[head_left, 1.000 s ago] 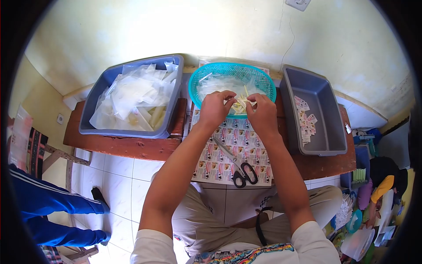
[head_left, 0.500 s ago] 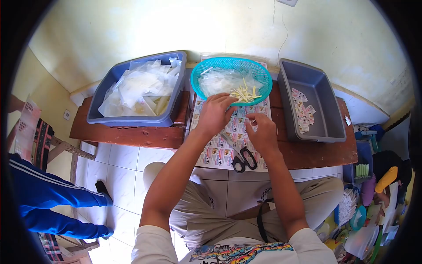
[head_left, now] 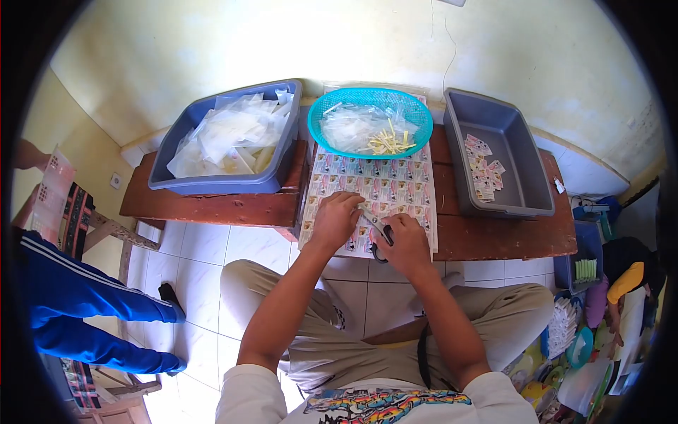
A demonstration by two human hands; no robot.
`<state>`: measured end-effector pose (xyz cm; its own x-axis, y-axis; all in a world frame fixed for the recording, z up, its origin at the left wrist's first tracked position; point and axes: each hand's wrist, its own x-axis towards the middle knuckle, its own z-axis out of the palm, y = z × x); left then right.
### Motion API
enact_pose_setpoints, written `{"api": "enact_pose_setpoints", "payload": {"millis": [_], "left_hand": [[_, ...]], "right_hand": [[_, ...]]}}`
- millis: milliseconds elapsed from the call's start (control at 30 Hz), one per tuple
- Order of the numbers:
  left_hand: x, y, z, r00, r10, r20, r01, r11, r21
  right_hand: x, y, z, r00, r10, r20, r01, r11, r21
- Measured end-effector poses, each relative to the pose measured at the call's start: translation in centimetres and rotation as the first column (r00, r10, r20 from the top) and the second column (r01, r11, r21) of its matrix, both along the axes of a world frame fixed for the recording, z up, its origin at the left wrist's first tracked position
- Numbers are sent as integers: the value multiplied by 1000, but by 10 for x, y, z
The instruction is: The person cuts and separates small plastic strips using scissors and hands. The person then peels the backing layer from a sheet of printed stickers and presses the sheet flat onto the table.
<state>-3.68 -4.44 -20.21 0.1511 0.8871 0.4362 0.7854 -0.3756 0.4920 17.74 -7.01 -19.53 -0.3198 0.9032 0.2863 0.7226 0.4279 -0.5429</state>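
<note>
Printed label sheets [head_left: 402, 169] lie stacked on the bench in front of me, covered with rows of small pictures. My right hand [head_left: 409, 244] is closed around the black handles of a pair of scissors [head_left: 370, 218], whose blades point up and left over the sheets. Resting on the left part of the sheets is my left hand [head_left: 337, 219]. Its fingers are stretched out and a little bent, with the tips beside the scissor blades. Beyond both hands, a turquoise basket [head_left: 313, 127] holds clear plastic bags [head_left: 353, 127] and pale yellow strips [head_left: 390, 141].
A grey-blue tub [head_left: 219, 185] full of translucent bags stands left on the wooden bench [head_left: 212, 210]. To the right, a grey tub [head_left: 519, 162] holds cut labels [head_left: 483, 169]. One person in blue trousers [head_left: 99, 283] is at left; another with a yellow sleeve [head_left: 626, 280] is at right.
Both hands have moved back toward me, away from the basket. The scissors were lying loose on the sheets; now my right hand grips them. The basket appears farther from my hands.
</note>
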Motion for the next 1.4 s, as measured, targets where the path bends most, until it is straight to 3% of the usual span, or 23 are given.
{"api": "enact_pose_setpoints", "payload": {"millis": [333, 400, 533, 800, 1100, 1200, 1400], "left_hand": [[7, -2, -7, 998, 40, -38, -41, 999, -28], [7, -1, -7, 997, 62, -36, -64, 997, -37], [5, 2, -11, 994, 112, -13, -112, 992, -57], [2, 2, -16, 989, 149, 7, -148, 985, -86], [4, 4, -22, 988, 152, -15, -152, 987, -49], [10, 7, -24, 985, 175, -5, -175, 985, -7], [21, 19, -26, 969, 245, 16, -245, 969, 30]], "right_hand": [[2, 1, 7, 998, -48, 29, 50, 995, -81], [-3, -4, 6, 991, -26, 130, 31, 999, -37], [-9, -4, -3, 994, -55, 99, 61, 996, -61], [3, 13, -7, 986, -146, 75, 139, 986, 93], [19, 25, -12, 972, -226, 66, 221, 973, 71], [14, 28, -9, 976, -206, 68, 196, 971, 137], [-4, 61, -10, 996, -81, 29, 78, 991, 107]]}}
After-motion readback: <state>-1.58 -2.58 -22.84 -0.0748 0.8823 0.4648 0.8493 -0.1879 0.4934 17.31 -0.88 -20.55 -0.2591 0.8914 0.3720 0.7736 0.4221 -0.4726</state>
